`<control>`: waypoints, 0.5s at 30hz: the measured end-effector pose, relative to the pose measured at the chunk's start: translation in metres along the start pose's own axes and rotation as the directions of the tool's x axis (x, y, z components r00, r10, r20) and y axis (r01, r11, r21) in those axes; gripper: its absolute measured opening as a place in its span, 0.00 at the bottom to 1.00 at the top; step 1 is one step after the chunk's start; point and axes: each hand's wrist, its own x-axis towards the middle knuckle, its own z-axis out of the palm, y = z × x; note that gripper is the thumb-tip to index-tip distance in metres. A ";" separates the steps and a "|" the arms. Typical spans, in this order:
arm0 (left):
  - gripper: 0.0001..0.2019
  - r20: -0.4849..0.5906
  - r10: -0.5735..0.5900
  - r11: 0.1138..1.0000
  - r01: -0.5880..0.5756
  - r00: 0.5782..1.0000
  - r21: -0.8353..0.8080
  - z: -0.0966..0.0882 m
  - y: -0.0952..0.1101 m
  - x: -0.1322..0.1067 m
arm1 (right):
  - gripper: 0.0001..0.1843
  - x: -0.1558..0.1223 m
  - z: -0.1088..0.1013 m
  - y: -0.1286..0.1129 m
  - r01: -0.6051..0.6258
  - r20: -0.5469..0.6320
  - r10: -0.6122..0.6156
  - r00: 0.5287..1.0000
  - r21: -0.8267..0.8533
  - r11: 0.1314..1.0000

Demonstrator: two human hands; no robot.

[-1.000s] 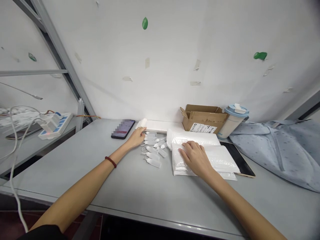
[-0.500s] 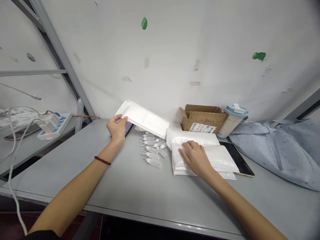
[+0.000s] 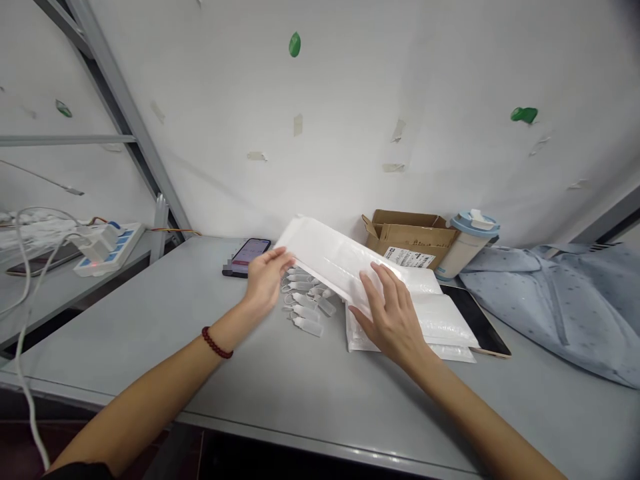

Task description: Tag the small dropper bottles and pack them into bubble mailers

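My left hand [image 3: 265, 277] pinches the left corner of a white padded envelope [image 3: 330, 250], which it keeps raised and slanting down to the right. My right hand [image 3: 393, 313] lies over the envelope's lower right end with fingers stretched and apart; whether its thumb is beneath the edge I cannot tell. Under that end rests a stack of similar white padded envelopes [image 3: 447, 317]. Several small translucent plastic bottles [image 3: 307, 313] with loops lie on the table between my hands, partly covered by the raised envelope.
A phone [image 3: 247, 257] lies behind my left hand. At the back right stand an open cardboard box [image 3: 415, 233] and a lidded cup [image 3: 463, 250]. A dark tablet [image 3: 483, 327] and a blue-grey cloth bag [image 3: 545, 307] are farther right. A power strip [image 3: 113, 250] sits at left.
My left hand has carried the envelope rightward over the stack, uncovering the phone. My right hand has gone from resting on the stack to lying over the envelope's end, fingers more spread.
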 end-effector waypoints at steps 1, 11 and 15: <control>0.07 0.049 -0.056 0.998 0.055 0.997 0.028 0.001 -0.006 -0.008 | 0.26 0.000 0.000 0.000 -0.015 0.036 0.016 0.999 -0.017 1.000; 0.10 0.631 -0.038 0.839 -0.318 0.775 0.441 0.004 -0.010 -0.056 | 0.40 -0.005 0.003 0.009 -0.249 0.347 0.221 0.912 0.038 0.968; 0.08 0.762 0.110 0.716 -0.583 0.638 0.384 0.001 -0.010 -0.059 | 0.45 -0.004 -0.001 0.007 -0.275 0.353 0.224 0.908 0.099 0.956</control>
